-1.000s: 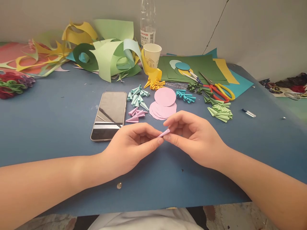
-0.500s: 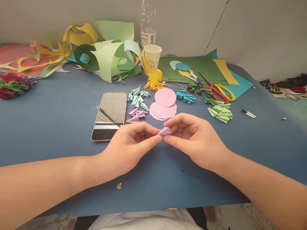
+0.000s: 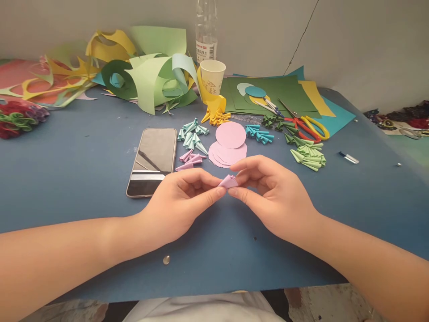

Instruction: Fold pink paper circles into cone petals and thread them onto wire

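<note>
A small pink paper cone [image 3: 229,181] is pinched between my two hands, above the blue table [image 3: 208,264]. My left hand [image 3: 182,203] is closed on its pointed left end with thumb and forefinger. At the wider, folded end, the thumb and fingers of my right hand [image 3: 273,194] close on the paper, the forefinger raised. Just beyond my fingers lie pink paper circles [image 3: 231,135] in a loose stack. Several finished pink cones [image 3: 191,159] rest left of them, close to a phone [image 3: 152,161] that my left hand partly covers.
Cones in light blue [image 3: 192,135], yellow [image 3: 217,117], blue [image 3: 259,134] and green [image 3: 308,156] lie in groups. Red-and-yellow scissors [image 3: 303,127] sit before green sheets [image 3: 268,87]. A paper cup [image 3: 212,76], a bottle [image 3: 205,40] and paper scraps [image 3: 144,80] stand at the back.
My right forefinger has lifted slightly off the cone, and the cone is turned a little. Both hands stay in nearly the same place.
</note>
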The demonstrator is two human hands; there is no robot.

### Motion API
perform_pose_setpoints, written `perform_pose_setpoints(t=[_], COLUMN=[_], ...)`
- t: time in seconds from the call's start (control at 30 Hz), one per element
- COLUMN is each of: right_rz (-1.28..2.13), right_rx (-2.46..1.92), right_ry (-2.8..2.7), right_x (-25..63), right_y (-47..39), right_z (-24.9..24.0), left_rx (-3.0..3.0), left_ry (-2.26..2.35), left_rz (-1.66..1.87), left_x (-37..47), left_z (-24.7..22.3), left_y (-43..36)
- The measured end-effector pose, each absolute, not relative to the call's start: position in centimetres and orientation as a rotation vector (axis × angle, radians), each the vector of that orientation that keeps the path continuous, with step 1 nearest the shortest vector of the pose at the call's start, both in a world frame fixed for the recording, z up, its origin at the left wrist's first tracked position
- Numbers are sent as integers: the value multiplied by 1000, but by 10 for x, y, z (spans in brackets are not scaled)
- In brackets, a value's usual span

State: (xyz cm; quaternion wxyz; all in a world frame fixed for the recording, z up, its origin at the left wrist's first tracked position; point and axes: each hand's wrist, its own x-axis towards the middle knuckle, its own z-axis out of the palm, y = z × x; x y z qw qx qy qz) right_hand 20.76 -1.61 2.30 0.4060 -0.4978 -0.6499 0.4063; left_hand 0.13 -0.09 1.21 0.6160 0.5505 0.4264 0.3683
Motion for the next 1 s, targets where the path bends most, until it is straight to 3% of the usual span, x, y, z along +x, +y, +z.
perform_pose_setpoints(t=[0.57, 0.8, 1.0], right_rz=[691, 318, 358], right_rx=[-1218, -957, -707], right_ry=[-1842, -1970, -2096], right_x=[207, 209, 216], right_y=[-19, -15, -3], right_z=[19, 15, 16], left_rx=[1250, 1154, 1068], left_ry=[979, 958, 867], left_rz=[854, 823, 822], left_x=[1, 2, 2], left_z=[10, 12, 11], left_y=[-1, -1, 0])
